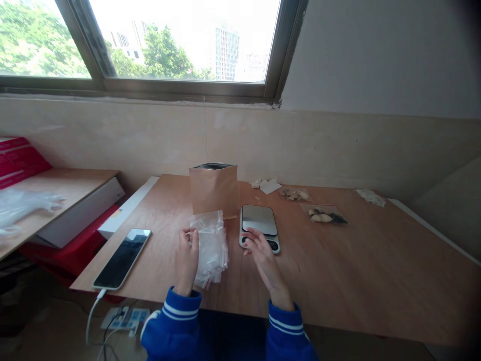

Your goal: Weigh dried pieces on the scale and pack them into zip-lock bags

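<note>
While the left hand (pixel 187 261) curls its fingers over the upper edge of a bunch of clear plastic bags (pixel 212 248) and seems to pinch it, the right hand (pixel 266 263) hangs open and empty, its fingers loosely bent just above the front of a digital scale (pixel 259 225). Blue sleeves with white stripes (pixel 176 316) reach in from the near edge of the wooden table (pixel 338 271). Below that edge, on the floor, lies a power strip (pixel 126 318), and a white charging cable (pixel 91 316) rises to a smartphone (pixel 122 258) lying face up at the left of the table. Behind the bags stands an upright kraft paper pouch (pixel 214 189) with a dark inner lining, open at the top. Beyond the scale lie a loose heap of pale dried pieces (pixel 294 194), white paper scraps (pixel 265 185) and a small clear bag of similar pieces (pixel 323 214). A crumpled white scrap (pixel 371 197) sits further right. To the left, a second board (pixel 67 195) carries a sheet of clear plastic (pixel 22 208) and a red box (pixel 18 160). A tiled wall (pixel 300 145) rises behind the table to a window (pixel 180 45) showing trees and tall buildings.
</note>
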`<action>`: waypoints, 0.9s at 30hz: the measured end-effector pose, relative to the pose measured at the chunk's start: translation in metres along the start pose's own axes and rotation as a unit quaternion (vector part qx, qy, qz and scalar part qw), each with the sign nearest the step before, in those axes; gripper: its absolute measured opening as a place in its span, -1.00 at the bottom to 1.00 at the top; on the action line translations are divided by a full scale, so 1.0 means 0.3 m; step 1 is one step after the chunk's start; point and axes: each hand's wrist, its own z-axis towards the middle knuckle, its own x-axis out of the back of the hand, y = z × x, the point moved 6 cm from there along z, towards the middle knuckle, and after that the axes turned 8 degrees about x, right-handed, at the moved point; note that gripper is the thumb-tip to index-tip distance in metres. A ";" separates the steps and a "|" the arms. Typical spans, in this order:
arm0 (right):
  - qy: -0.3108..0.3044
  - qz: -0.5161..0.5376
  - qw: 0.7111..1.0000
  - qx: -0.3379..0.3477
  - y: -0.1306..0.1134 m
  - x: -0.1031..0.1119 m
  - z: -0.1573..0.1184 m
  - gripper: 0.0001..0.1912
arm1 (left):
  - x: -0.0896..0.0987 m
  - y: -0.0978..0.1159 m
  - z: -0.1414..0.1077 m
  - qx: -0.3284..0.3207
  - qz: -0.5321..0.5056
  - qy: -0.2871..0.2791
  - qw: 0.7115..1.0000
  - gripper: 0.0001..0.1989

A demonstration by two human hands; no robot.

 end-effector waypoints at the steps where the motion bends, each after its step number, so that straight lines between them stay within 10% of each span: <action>1: 0.033 -0.018 0.999 0.019 -0.015 0.052 0.009 -0.57 | 0.005 -0.014 0.004 -0.008 0.036 0.013 0.999 -0.64; 6: 0.193 -0.032 0.977 0.080 -0.136 0.333 0.051 -0.65 | 0.016 0.007 -0.026 -0.105 0.201 0.118 0.967 -0.39; 13: 0.221 -0.316 0.899 0.209 -0.356 0.629 0.260 -0.69 | -0.164 0.040 -0.088 -0.161 0.247 0.011 0.955 -0.35; 19: 0.240 -0.619 0.743 0.087 -0.210 0.861 0.440 -0.44 | -0.302 -0.131 -0.072 -0.149 0.377 -0.129 0.905 -0.31; 27: 0.237 -0.645 0.715 0.129 -0.174 0.922 0.425 -0.62 | -0.282 -0.127 -0.012 -0.182 0.384 -0.247 0.871 -0.29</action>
